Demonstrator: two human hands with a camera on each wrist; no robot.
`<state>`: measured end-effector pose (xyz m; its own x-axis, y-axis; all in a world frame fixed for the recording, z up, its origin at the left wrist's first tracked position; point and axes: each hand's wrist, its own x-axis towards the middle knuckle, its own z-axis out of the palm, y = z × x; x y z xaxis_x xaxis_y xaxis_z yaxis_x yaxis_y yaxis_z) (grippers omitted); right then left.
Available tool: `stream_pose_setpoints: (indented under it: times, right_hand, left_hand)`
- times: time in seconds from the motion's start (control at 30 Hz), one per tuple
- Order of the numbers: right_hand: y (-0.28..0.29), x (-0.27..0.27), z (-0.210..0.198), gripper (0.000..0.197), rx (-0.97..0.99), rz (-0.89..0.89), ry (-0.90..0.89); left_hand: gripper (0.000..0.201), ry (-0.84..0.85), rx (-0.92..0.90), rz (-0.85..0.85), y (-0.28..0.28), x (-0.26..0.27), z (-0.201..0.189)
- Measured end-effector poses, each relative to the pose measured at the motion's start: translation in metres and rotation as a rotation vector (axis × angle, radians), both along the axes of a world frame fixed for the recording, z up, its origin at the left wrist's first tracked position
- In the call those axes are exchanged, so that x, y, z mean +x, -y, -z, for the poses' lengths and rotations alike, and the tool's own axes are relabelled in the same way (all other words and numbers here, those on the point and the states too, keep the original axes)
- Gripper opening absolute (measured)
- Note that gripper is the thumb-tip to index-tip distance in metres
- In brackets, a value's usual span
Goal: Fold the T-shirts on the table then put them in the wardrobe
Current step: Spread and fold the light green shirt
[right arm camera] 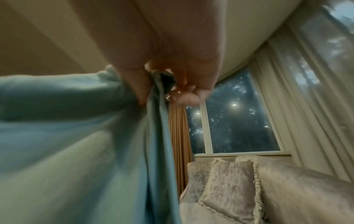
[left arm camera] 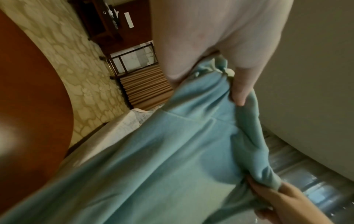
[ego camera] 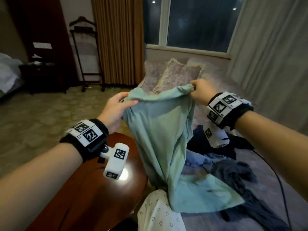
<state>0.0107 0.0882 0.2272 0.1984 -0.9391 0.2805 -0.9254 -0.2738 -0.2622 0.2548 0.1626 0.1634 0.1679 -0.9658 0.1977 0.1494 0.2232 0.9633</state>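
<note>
The teal T-shirt (ego camera: 160, 130) hangs in the air between the two hands, its top edge stretched across and its lower end trailing onto the heap below. The left hand (ego camera: 115, 109) has its grip clamped on the shirt's left corner, thumb over the cloth; the right hand (ego camera: 201, 94) pinches the bunched right corner, fingers curled tight around it, as the right wrist view shows too. Under the shirt lie other clothes — a white patterned garment (ego camera: 160, 212) at the near edge, a blue one (ego camera: 198, 160) and dark ones (ego camera: 233, 174) to the right, all crumpled on a pale sofa (ego camera: 275, 180). A round red-brown desk (ego camera: 93, 189) sits at lower left, its top catching a bright glare just beside the shirt's hanging side. Behind the shirt a fringed cushion (ego camera: 178, 72) leans against the sofa back, under a dark window (ego camera: 200, 22). A tan curtain (ego camera: 118, 39) and a valet stand (ego camera: 86, 55) are farther off to the left — well apart from the hands.
</note>
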Motion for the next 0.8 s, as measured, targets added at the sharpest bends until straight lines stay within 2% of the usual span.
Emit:
stream_pose_setpoints:
  times: [0.07,0.17,0.2,0.23,0.27,0.3,0.43,0.47,0.63,0.7,0.73,0.8]
  right_hand:
    - [0.002,0.014,0.008,0.022,-0.014,0.051,0.170]
    - [-0.003,0.040,0.014,0.036,0.233,-0.076,0.751]
    - [-0.005,0.047,0.013,0.039,0.305,-0.140,0.873]
    - [-0.005,0.054,0.012,0.042,0.361,-0.204,0.932]
    - [-0.006,0.061,0.010,0.044,0.399,-0.267,0.960]
    - [-0.007,0.067,0.007,0.044,0.430,-0.329,0.992]
    - [-0.013,0.084,-0.010,0.030,0.547,-0.528,1.153]
    - [-0.015,0.088,-0.015,0.026,0.587,-0.572,1.200]
    - [-0.024,0.106,-0.038,0.025,0.729,-0.681,1.390]
    - [-0.025,0.114,-0.043,0.026,0.762,-0.693,1.430]
    - [-0.027,0.118,-0.045,0.025,0.774,-0.692,1.444]
    - [-0.026,0.125,-0.047,0.025,0.785,-0.675,1.451]
  left_hand:
    - [0.027,0.064,0.027,0.109,-0.010,-0.003,0.004]
    - [0.030,0.258,0.122,0.373,-0.020,-0.006,0.006]
    - [0.033,0.333,0.162,0.484,-0.022,-0.006,0.005]
    - [0.034,0.379,0.189,0.568,-0.023,-0.005,0.003]
    - [0.032,0.403,0.190,0.583,-0.023,-0.004,0.001]
    - [0.027,0.407,0.164,0.522,-0.022,-0.002,-0.001]
    - [0.008,0.316,0.057,0.019,-0.002,0.012,-0.001]
    - [0.012,0.320,0.055,-0.041,0.002,0.017,0.001]
    - [0.046,0.204,0.030,-0.017,0.011,0.032,-0.001]
    - [0.059,0.313,0.043,-0.068,0.017,0.039,-0.001]
    - [0.057,0.409,0.053,-0.109,0.020,0.043,-0.002]
    - [0.041,0.567,0.103,-0.148,0.019,0.055,-0.003]
